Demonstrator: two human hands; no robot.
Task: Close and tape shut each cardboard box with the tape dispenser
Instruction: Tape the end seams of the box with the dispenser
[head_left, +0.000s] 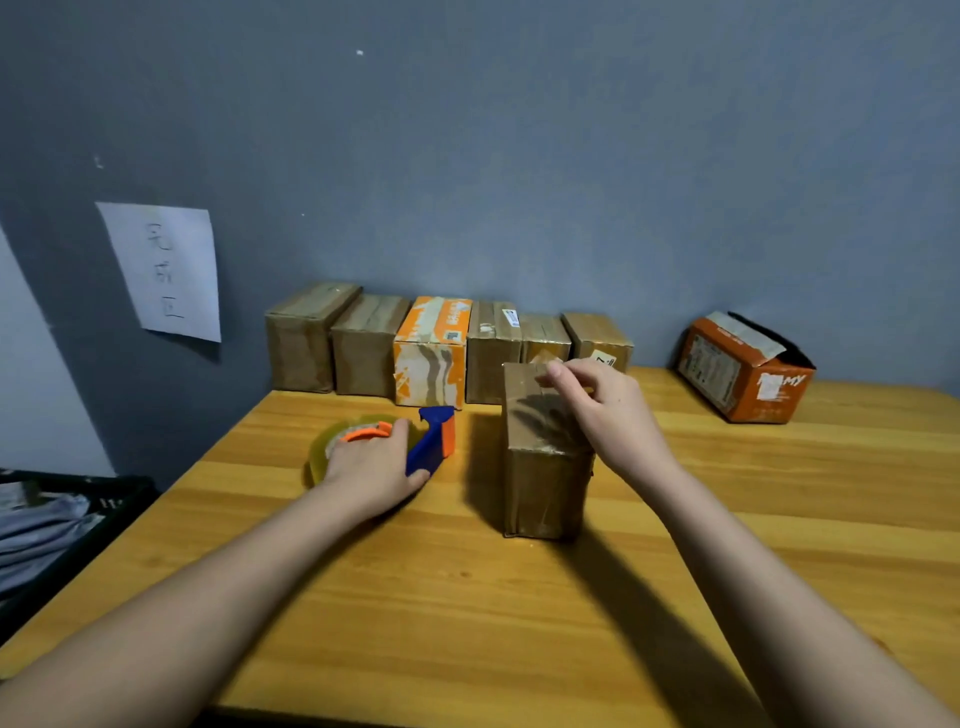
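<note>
Centrally, a closed brown cardboard box (540, 457) stands on the wooden surface (467, 597), its top covered with glossy clear tape. Right hand (602, 415): held over the box top, thumb and forefinger pinching a loose end of tape (543, 358) at the far edge. Left hand (371, 467): curled over the tape dispenser (384, 441), which rests on the surface just left of the box; blue-and-orange frame, yellowish roll. Against the blue-grey wall (519, 156), a row of six boxes (447, 348) stands side by side, tops closed, one orange and white. Far right, well apart from the row, an orange box (743, 374) sits tilted with a flap open. A handwritten paper sheet (166, 270) hangs on the wall at left.
</note>
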